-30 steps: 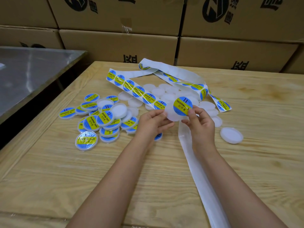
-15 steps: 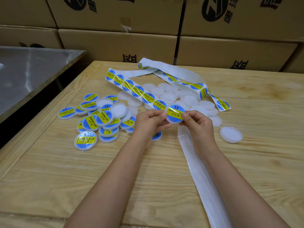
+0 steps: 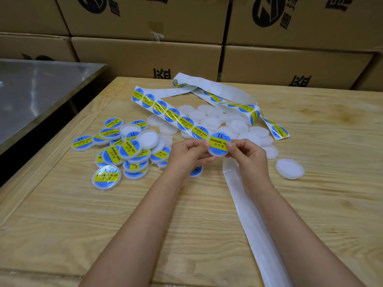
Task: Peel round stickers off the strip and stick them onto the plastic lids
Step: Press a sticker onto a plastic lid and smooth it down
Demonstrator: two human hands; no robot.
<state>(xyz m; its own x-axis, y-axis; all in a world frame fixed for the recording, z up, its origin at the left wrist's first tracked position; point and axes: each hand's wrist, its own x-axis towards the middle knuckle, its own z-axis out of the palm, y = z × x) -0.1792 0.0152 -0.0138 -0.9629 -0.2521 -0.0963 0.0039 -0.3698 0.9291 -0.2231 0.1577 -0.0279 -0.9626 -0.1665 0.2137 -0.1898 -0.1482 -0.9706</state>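
Observation:
Between both hands I hold one white plastic lid [image 3: 219, 144] with a blue and yellow round sticker on its face. My left hand [image 3: 187, 155] pinches its left edge and my right hand [image 3: 247, 156] pinches its right edge, thumbs on the sticker. Behind the lid, the sticker strip [image 3: 165, 111] runs up and left, then loops back to the right. Its empty white backing [image 3: 255, 222] trails toward me under my right forearm. Stickered lids [image 3: 124, 148] lie heaped on the left. Plain white lids [image 3: 211, 121] lie under and behind the strip.
One plain lid [image 3: 289, 168] lies alone to the right on the wooden table [image 3: 331, 204]. A steel table [image 3: 35, 96] stands to the left across a dark gap. Stacked cardboard boxes [image 3: 145, 56] wall off the far edge.
The sticker went from hanging partly off the raised lid to lying flat on it. Both hands brought the lid lower and closer together, thumbs now on its face.

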